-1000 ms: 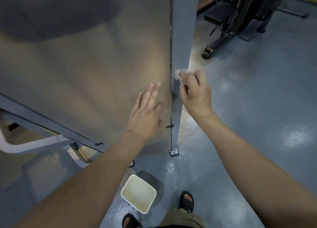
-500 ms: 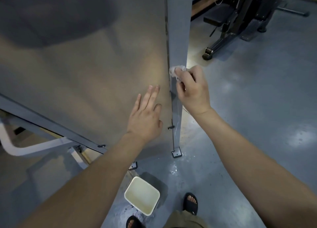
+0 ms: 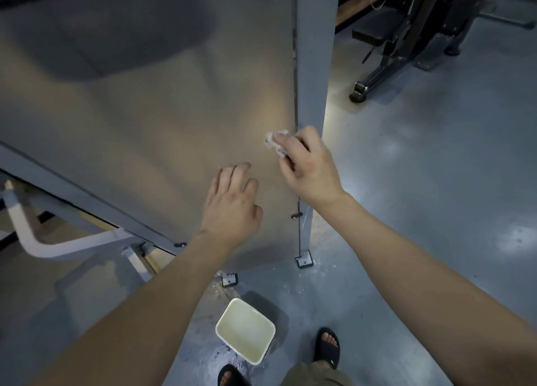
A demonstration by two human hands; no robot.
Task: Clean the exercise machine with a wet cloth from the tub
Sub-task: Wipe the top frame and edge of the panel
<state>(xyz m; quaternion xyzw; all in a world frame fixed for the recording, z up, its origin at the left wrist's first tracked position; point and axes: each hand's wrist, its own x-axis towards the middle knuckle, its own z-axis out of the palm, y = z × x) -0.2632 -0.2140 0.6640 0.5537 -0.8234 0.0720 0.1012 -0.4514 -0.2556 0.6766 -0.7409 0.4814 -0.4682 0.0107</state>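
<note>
Our right hand (image 3: pixel 308 170) pinches a small crumpled cloth (image 3: pixel 273 141) in curled fingers, pressing it on the exercise machine's beige panel (image 3: pixel 145 124) beside its grey upright post (image 3: pixel 312 66). Our left hand (image 3: pixel 232 202) rests loosely on the panel, holding nothing. The tub (image 3: pixel 256 313) sits below on the splashed floor (image 3: pixel 436 182), where our sandals might slip.

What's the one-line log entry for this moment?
step: wiping | right hand: holds cloth at panel edge | left hand: empty, by panel | tub: on floor
</note>
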